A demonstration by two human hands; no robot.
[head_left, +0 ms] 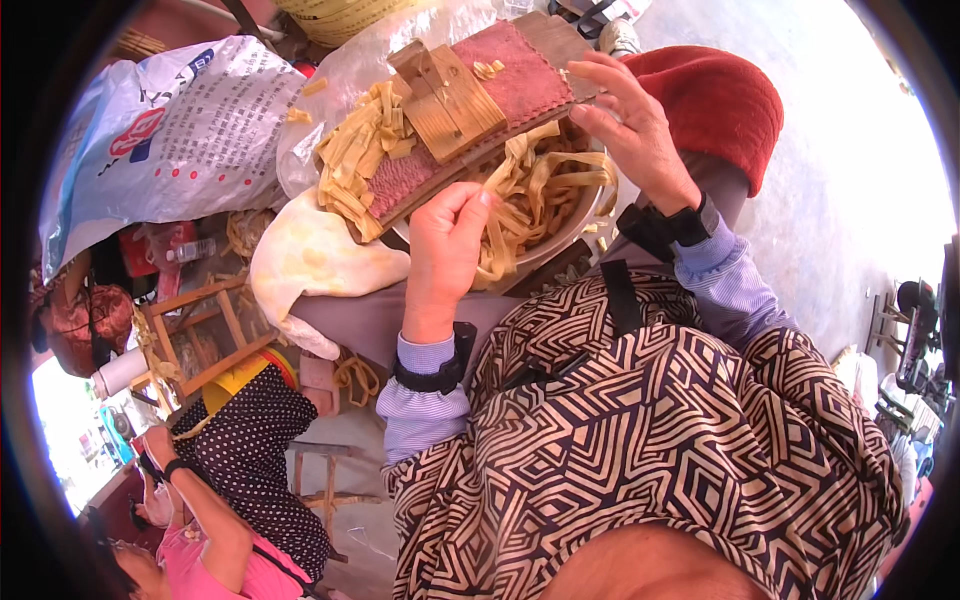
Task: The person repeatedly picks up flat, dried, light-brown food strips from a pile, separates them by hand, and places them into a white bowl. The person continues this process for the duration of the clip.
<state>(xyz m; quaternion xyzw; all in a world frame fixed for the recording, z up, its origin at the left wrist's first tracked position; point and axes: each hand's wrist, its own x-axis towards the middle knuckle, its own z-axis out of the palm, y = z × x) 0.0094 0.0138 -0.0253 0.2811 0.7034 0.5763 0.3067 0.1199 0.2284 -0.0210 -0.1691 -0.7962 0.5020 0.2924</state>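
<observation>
My left hand (pixel 448 244) pinches the end of a flat yellowish strip (pixel 514 155) between thumb and fingers. My right hand (pixel 634 124) is beside the right end of a wooden board (pixel 551 36), fingers apart, with nothing visible in it. A pink towel (pixel 517 71) covers much of the board. On it rests a wooden block (pixel 457 105) with a slit and a raised angled piece. Short cut strips (pixel 352 161) are heaped left of the block. Below the board, a metal basin (pixel 577 229) holds long tangled strips (pixel 551 184); the board hides part of it.
A white cloth (pixel 322 255) drapes over my left knee, a red cloth (pixel 712 105) over the right. At left are a large printed sack (pixel 180 127), a wooden frame (pixel 202 330) and a seated person in pink (pixel 217 525). A wooden stool (pixel 330 472) stands nearby.
</observation>
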